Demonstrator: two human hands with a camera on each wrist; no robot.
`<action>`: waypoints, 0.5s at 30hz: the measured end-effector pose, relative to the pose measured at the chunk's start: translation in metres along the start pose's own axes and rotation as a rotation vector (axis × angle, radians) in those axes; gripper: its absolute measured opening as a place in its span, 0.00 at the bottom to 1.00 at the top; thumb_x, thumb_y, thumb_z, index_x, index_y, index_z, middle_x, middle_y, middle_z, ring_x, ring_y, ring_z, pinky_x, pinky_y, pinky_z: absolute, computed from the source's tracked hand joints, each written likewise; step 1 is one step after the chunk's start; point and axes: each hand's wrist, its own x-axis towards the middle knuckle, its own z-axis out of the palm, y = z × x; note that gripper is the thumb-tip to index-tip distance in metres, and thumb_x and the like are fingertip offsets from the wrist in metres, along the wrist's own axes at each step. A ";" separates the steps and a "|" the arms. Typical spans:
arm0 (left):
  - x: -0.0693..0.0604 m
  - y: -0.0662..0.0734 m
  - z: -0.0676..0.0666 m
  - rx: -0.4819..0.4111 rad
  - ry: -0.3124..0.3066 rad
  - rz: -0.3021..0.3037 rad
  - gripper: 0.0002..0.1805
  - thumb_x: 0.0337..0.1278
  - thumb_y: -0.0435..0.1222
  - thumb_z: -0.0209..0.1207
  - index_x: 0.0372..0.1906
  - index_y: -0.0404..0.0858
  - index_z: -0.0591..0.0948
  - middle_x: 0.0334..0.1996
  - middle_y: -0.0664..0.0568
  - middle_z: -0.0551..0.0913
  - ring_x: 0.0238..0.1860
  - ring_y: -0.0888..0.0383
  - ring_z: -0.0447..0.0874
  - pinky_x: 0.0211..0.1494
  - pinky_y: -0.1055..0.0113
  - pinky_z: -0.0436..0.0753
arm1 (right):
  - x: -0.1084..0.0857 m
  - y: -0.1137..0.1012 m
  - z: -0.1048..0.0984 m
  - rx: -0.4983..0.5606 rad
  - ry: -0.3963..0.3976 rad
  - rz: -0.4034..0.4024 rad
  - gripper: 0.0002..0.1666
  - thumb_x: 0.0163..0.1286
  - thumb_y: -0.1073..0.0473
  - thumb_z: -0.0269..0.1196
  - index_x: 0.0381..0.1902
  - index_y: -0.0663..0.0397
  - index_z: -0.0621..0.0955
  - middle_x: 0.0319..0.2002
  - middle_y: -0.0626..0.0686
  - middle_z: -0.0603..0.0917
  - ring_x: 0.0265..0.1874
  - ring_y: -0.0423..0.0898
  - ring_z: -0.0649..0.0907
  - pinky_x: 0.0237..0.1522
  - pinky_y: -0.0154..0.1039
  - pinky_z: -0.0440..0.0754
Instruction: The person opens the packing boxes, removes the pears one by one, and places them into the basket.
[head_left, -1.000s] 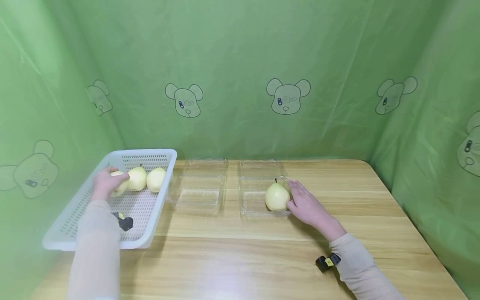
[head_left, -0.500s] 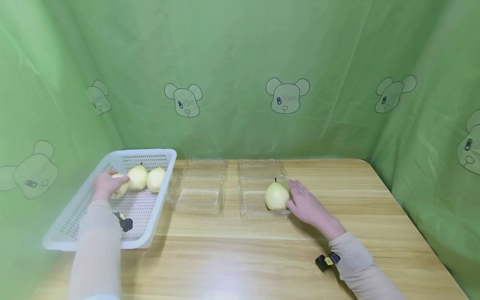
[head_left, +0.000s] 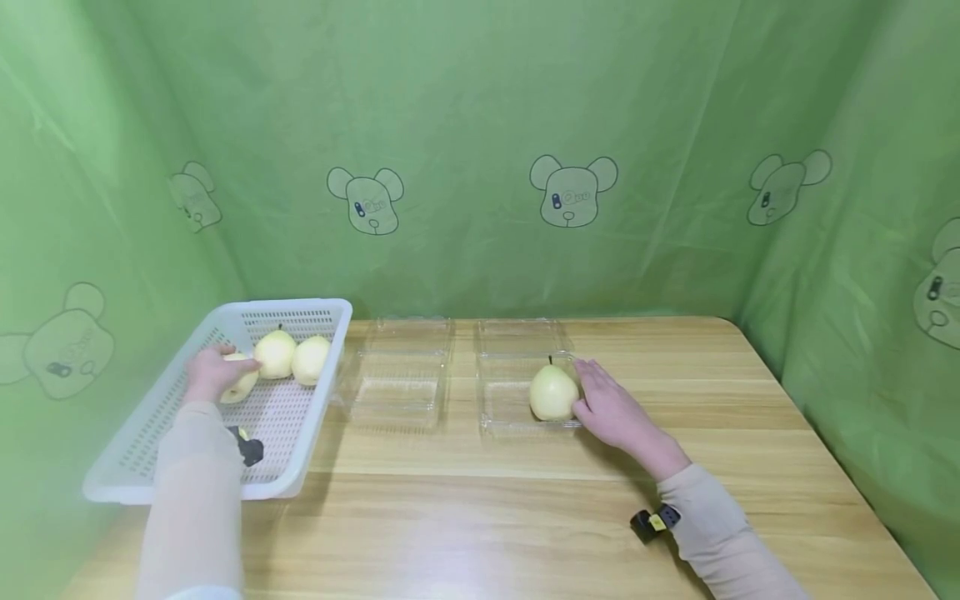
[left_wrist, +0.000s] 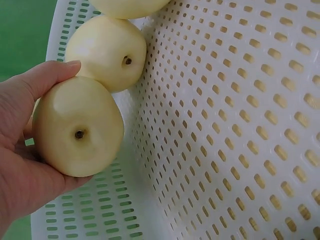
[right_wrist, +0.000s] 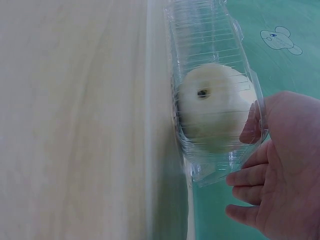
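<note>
My left hand (head_left: 212, 374) grips a pale yellow pear (left_wrist: 78, 127) inside the white basket, with the thumb on one side and fingers round the other. Two more pears, one of them a stemmed pear (head_left: 275, 354), sit beside it at the basket's far end. Over on the right, another pear (head_left: 553, 393) stands upright, stem up, in a clear plastic clamshell box (head_left: 506, 400). My right hand (head_left: 611, 408) lies along that box's right side, its fingers fairly straight outside the wall. Its thumb reaches over the rim beside the pear; whether it presses the pear I cannot tell.
The perforated white basket (head_left: 311, 446) stands at the table's left. Between it and the right-hand box lies a second lidded clear box (head_left: 397, 392), its lid folded back. A green curtain (head_left: 465, 267) hangs behind and at both sides of the wooden table (head_left: 480, 517).
The pear in my left hand has come down slightly in the basket, towards me. My right hand and the pear in the box have stayed put.
</note>
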 end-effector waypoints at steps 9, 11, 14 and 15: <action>0.000 -0.001 -0.001 0.062 -0.022 0.012 0.42 0.57 0.43 0.62 0.68 0.21 0.60 0.66 0.22 0.61 0.66 0.27 0.59 0.71 0.39 0.60 | 0.000 0.000 0.000 0.005 -0.003 0.003 0.39 0.68 0.57 0.49 0.71 0.75 0.56 0.72 0.71 0.59 0.73 0.68 0.58 0.75 0.60 0.56; 0.000 -0.002 -0.001 0.073 -0.034 0.013 0.43 0.57 0.44 0.62 0.68 0.21 0.60 0.66 0.22 0.61 0.66 0.27 0.59 0.70 0.38 0.60 | 0.000 0.000 0.000 0.005 -0.002 0.004 0.39 0.68 0.57 0.49 0.71 0.75 0.56 0.72 0.71 0.59 0.73 0.68 0.58 0.75 0.60 0.56; 0.000 -0.003 -0.001 0.077 -0.051 0.007 0.43 0.56 0.45 0.62 0.68 0.21 0.60 0.66 0.22 0.62 0.65 0.27 0.60 0.70 0.38 0.61 | 0.000 -0.001 0.000 0.004 -0.002 0.005 0.39 0.69 0.57 0.49 0.71 0.75 0.56 0.72 0.71 0.59 0.73 0.68 0.58 0.75 0.60 0.56; 0.001 -0.004 -0.001 0.074 -0.057 0.004 0.44 0.56 0.45 0.62 0.68 0.21 0.59 0.66 0.22 0.62 0.66 0.27 0.60 0.70 0.39 0.61 | 0.000 -0.001 0.000 0.004 -0.002 0.005 0.39 0.68 0.57 0.49 0.71 0.75 0.57 0.72 0.71 0.59 0.73 0.68 0.58 0.75 0.60 0.56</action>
